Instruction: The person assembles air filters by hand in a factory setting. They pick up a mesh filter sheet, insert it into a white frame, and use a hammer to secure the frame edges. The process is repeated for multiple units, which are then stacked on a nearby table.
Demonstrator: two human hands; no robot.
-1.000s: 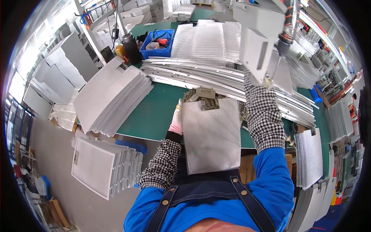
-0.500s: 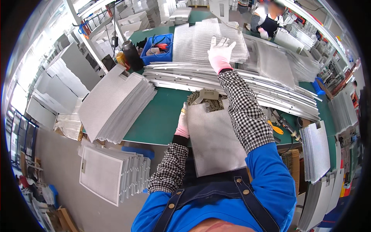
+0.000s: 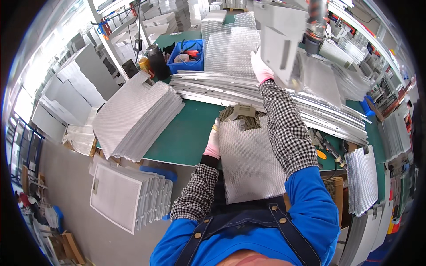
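Note:
My left hand [image 3: 214, 141], in a white and pink glove, grips the left edge of a silver mesh panel [image 3: 250, 166]. This panel stands tilted in front of me, its lower end near my apron. Behind its notched top edge lies a heap of small grey-beige clips [image 3: 253, 122], with a larger piece [image 3: 244, 110] on top. My right hand [image 3: 262, 65] reaches far over the table and closes on the left edge of a hanging light-grey slotted plate [image 3: 278, 51]; some fingers are hidden by it. A dark cylindrical tool [image 3: 314, 29] hangs right beside the plate.
Long metal strips [image 3: 213, 86] lie across the green table [image 3: 171, 128]. Stacked mesh panels [image 3: 128, 115] stand at left, and more sheets [image 3: 228, 48] lie at the back. A blue bin [image 3: 188, 62] and dark bottle [image 3: 156, 62] stand far left, hand tools [image 3: 328, 146] at right.
My right hand has gone from spread above the back mesh sheets to the plate's edge. The grey plate and dark tool have come lower and nearer. My left hand keeps its hold.

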